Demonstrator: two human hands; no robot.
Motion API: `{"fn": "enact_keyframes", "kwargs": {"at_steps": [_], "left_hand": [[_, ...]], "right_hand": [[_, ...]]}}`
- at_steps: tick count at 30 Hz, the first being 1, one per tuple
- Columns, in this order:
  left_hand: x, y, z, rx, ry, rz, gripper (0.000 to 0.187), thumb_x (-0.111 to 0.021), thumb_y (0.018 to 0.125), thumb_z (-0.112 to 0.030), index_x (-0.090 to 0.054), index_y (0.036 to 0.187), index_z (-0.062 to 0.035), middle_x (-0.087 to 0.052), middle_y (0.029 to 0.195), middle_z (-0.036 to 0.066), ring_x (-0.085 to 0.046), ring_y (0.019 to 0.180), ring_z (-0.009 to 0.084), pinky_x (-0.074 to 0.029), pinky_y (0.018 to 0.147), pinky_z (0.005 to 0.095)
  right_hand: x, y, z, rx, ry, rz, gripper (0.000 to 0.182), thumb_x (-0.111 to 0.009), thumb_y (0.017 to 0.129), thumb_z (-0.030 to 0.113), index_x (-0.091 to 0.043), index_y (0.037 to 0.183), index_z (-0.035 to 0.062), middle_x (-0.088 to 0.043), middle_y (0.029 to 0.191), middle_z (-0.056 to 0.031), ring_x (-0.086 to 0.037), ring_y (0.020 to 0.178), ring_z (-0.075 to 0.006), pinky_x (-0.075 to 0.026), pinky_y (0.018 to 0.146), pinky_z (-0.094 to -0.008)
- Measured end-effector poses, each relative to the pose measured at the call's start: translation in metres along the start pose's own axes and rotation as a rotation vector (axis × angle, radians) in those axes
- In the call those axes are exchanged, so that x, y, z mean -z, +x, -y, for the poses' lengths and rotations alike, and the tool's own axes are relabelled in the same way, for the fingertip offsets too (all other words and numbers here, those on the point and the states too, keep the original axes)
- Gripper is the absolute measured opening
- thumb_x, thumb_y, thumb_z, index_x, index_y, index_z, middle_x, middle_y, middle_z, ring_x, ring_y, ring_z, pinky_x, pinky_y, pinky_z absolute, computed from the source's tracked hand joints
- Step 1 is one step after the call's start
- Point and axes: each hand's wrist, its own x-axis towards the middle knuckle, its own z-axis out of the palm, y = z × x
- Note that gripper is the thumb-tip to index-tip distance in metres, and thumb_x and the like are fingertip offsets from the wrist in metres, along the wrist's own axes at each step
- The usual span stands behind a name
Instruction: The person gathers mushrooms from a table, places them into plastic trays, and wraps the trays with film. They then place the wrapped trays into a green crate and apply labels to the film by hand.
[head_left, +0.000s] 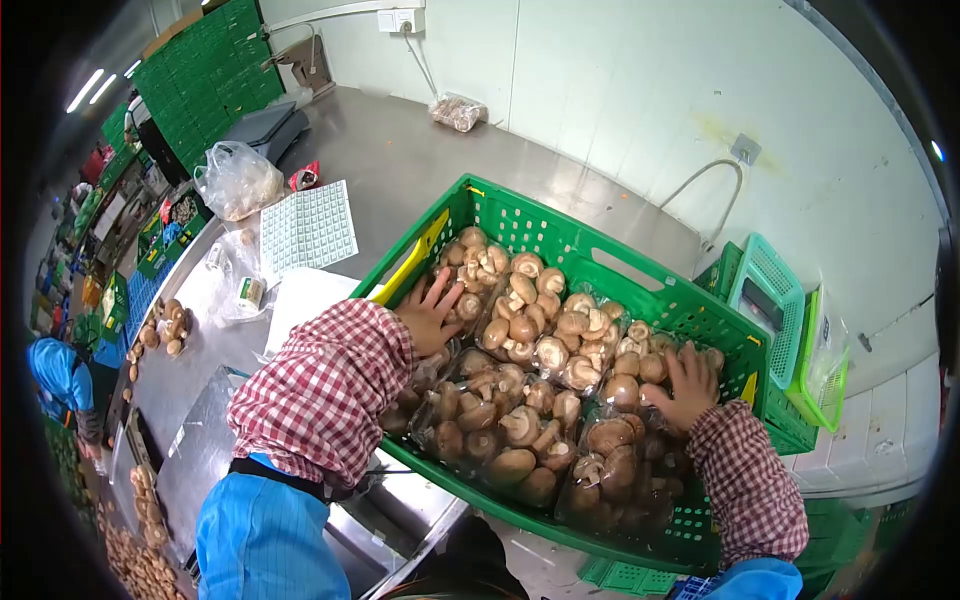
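Landmark: green crate (560, 240), sat tilted on the steel counter (400, 160), long axis running from lower left to upper right, open top facing the camera.

Nearest edge of the crate: bagged mushroom packs (500, 420) filled it wall to wall, clear film over brown caps. No readable print on the film or the crate.

Left hand (430, 315) lay flat on packs at the crate's left side, just inside the yellow handle bar (415, 258); fingers spread wide, gripping nothing. Checked red sleeve over a blue one.

Right hand (685, 385) lay on packs at the crate's right side, near the far-right wall; fingers spread, palm down, pressing on the film, nothing held.

Right of the crate: a smaller light-green basket (775, 290), standing on edge.

Left of the crate: white dimpled sheet (308, 228), loose mushrooms (168, 325) on the counter, a clear bag (238, 178).

Beyond the crate, by the wall: another bag of mushrooms (456, 110). Far left: stacked green crates (210, 70). No legible labels anywhere.
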Motion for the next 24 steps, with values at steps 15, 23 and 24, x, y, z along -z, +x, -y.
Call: {"fn": "enact_keyframes", "kwargs": {"at_steps": [15, 23, 24], "left_hand": [[0.088, -0.166, -0.077, -0.607, -0.687, -0.639, 0.016, -0.053, 0.073, -0.009, -0.055, 0.089, -0.0062, -0.058, 0.077, 0.011, -0.06, 0.071, 0.0286, -0.048, 0.062, 0.0384], [-0.039, -0.47, -0.03, 0.277, -0.467, -1.116, 0.027, -0.066, 0.076, -0.029, -0.055, 0.062, -0.0097, -0.048, 0.049, 0.006, -0.051, 0.042, 0.0228, -0.041, 0.037, 0.032], [-0.045, -0.508, -0.012, 0.473, -0.323, -1.169, 0.023, -0.067, 0.076, -0.024, -0.057, 0.061, -0.0097, -0.053, 0.054, 0.006, -0.054, 0.048, 0.0237, -0.044, 0.044, 0.0336]], "right_hand": [[0.068, -0.022, 0.071, 0.554, 0.556, -0.457, 0.052, -0.056, 0.08, 0.019, -0.042, 0.127, 0.0007, -0.045, 0.125, -0.0214, -0.041, 0.118, -0.0312, -0.031, 0.1, -0.0372], [0.086, -0.242, 0.471, 1.893, 0.378, -0.064, 0.033, -0.063, 0.078, 0.015, -0.057, 0.108, 0.0025, -0.058, 0.107, -0.0169, -0.055, 0.099, -0.0298, -0.04, 0.091, -0.0374], [0.074, -0.251, 0.509, 1.933, 0.444, 0.096, 0.037, -0.063, 0.078, 0.017, -0.055, 0.112, 0.0038, -0.054, 0.114, -0.018, -0.051, 0.106, -0.0305, -0.037, 0.094, -0.0376]]}}
